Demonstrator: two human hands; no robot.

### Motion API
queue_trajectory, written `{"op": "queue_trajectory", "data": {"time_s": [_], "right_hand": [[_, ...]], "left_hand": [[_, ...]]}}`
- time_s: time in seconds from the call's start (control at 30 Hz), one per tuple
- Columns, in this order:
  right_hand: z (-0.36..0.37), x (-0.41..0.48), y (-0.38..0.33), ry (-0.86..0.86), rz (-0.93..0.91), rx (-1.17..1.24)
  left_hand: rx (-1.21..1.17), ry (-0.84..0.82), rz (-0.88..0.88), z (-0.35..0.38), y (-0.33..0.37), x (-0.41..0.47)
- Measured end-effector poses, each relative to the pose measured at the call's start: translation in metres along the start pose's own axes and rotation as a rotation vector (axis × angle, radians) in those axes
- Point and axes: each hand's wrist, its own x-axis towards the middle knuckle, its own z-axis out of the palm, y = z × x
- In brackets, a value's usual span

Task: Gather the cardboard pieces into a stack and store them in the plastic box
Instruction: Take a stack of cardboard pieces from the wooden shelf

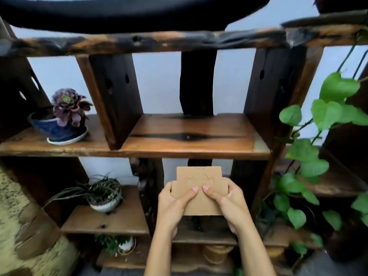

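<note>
**A:** Where did the flat brown cardboard pieces (199, 193) sit at that moment?

**B:** Low in the centre of the frame, gathered into one bundle and held off the dark wooden shelf unit (189, 134), in front of its lower bay. The left hand (175, 200) gripped the bundle's left edge and the right hand (229, 201) its right edge. Both thumbs pressed on the top face near the middle, almost touching.

**A:** Squared up?

**B:** Not quite. One piece stuck out past the others toward the top of the frame, so the edges were stepped.

**A:** Which hand was nearer?

**B:** Neither; the bundle lay between them, evenly shared. Its length looked to run from the wrists up the frame.

**A:** And the plastic box?

**B:** Nowhere in view. I saw only a purple succulent in a blue pot (59, 124) at middle left and a green leafy vine (328, 116) on the right. So I'd judge the stack would have to leave this view to reach it.
</note>
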Motion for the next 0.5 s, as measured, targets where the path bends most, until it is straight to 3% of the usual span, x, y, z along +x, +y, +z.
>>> {"op": "queue_trajectory", "data": {"time_s": [0.2, 0.5], "right_hand": [[0.011, -0.062, 0.024, 0.086, 0.078, -0.073], [0.019, -0.122, 0.025, 0.152, 0.067, -0.012]], "left_hand": [[0.013, -0.034, -0.1, -0.03, -0.023, -0.046], [0.035, -0.11, -0.099, -0.052, -0.016, -0.094]]}}
